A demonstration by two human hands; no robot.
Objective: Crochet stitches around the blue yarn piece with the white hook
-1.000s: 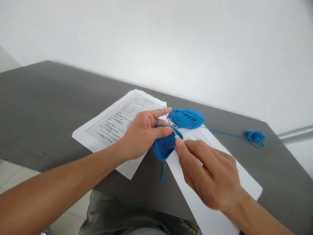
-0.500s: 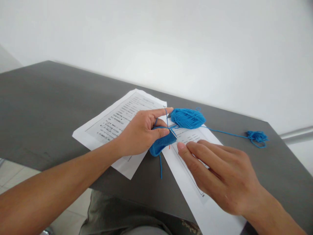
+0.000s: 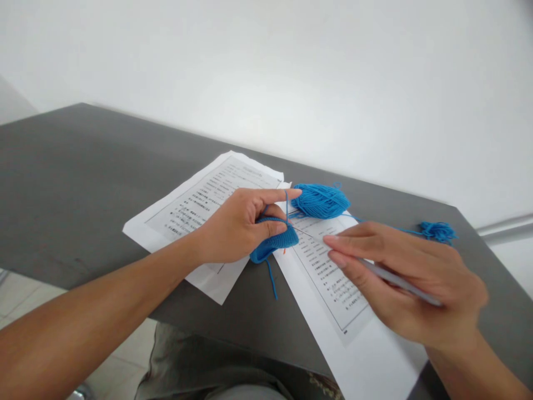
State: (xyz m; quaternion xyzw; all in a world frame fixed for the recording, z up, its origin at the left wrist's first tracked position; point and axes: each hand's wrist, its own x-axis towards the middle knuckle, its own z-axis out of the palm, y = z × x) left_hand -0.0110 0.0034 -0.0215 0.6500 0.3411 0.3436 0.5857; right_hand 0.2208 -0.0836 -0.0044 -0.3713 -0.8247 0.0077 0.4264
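My left hand [image 3: 237, 225] pinches a small round blue crochet piece [image 3: 277, 241] over the paper, with the blue yarn strand looped over its outstretched forefinger. My right hand [image 3: 410, 278] is closed on a slim silvery crochet hook [image 3: 395, 282], whose thin tip reaches left toward the crochet piece. A ball of blue yarn [image 3: 320, 200] lies just beyond my left forefinger. A strand runs from it to a small blue tangle [image 3: 435, 230] at the right. A yarn tail hangs below the crochet piece.
Two printed paper sheets, the left sheet [image 3: 200, 208] and the right sheet [image 3: 333, 283], lie on a dark grey table [image 3: 75, 183]. The table's near edge runs under my forearms. A white wall stands behind the table.
My right hand has drawn back to the right, away from the crochet piece, and the hook now shows in its grip. My left hand and the piece shifted slightly left and down.
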